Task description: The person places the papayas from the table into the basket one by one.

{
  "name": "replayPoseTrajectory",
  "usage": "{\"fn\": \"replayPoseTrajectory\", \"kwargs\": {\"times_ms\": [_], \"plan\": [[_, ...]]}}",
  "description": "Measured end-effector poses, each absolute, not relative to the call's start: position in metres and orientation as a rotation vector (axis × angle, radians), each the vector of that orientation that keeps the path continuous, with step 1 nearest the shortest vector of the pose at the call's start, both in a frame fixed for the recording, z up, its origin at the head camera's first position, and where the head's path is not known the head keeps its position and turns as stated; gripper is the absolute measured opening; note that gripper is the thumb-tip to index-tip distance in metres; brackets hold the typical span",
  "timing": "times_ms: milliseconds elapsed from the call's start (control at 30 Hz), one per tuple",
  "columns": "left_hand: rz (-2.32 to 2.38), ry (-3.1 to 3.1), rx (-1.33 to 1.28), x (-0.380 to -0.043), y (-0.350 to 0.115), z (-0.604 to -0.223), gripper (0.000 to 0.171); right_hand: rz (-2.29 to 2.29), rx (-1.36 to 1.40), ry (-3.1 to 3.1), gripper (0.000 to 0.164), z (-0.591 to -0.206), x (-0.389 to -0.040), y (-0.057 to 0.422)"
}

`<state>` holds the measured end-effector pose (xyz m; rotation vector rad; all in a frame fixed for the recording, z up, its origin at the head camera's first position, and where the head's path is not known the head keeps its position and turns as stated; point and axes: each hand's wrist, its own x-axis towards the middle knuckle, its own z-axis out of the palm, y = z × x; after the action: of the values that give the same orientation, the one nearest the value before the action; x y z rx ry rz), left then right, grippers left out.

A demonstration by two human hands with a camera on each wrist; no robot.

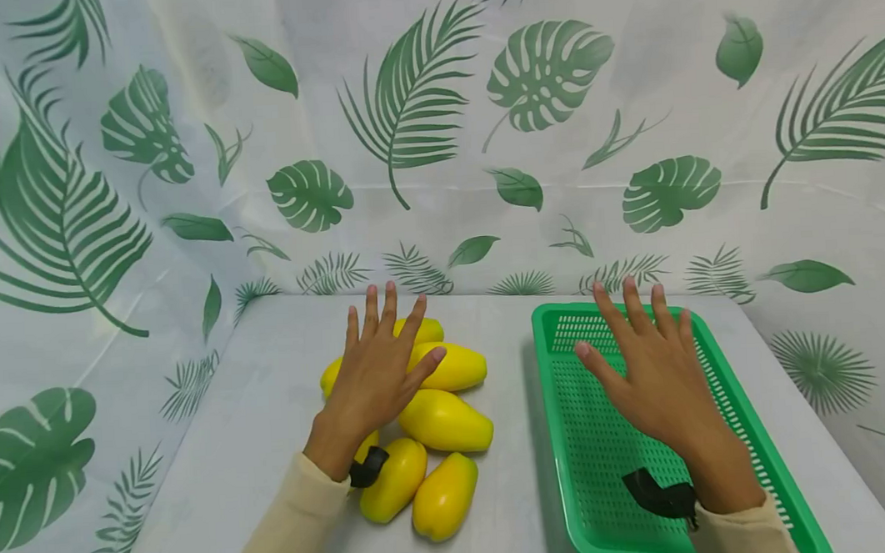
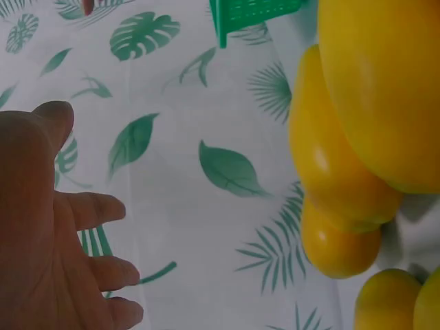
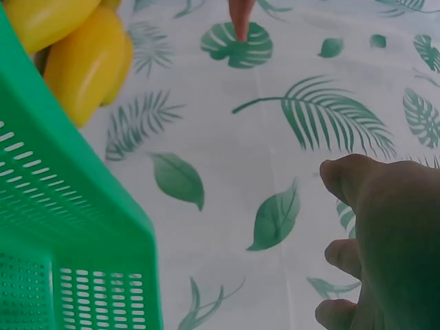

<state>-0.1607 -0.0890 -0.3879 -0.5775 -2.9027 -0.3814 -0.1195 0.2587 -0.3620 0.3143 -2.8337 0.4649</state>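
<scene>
left hand (image 1: 372, 372), its fingers straight and fanned wide, hovers over a cluster of yellow papaya-like fruits (image 1: 446, 422) and grips nothing. right hand (image 1: 654, 374), likewise spread fully open and holding nothing, hovers over the green perforated plastic basket (image 1: 556, 446). the fruits lie on the white tabletop (image 1: 219, 455), left of the basket and apart from it. behind hangs a leaf-print sheet (image 1: 440, 226).

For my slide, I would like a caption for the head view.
Left hand over yellow fruits, right hand over a green basket, both spread open.
</scene>
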Motion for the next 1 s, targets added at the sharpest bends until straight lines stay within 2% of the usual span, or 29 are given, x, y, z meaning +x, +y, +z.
{"fn": "replayPoseTrajectory", "kwargs": {"times_ms": [1000], "plan": [[-0.709,-2.876,-0.493,-0.175,-0.158,-0.432,0.075,0.516,0.250,-2.841,0.090,-0.383,-0.111,0.295]]}}
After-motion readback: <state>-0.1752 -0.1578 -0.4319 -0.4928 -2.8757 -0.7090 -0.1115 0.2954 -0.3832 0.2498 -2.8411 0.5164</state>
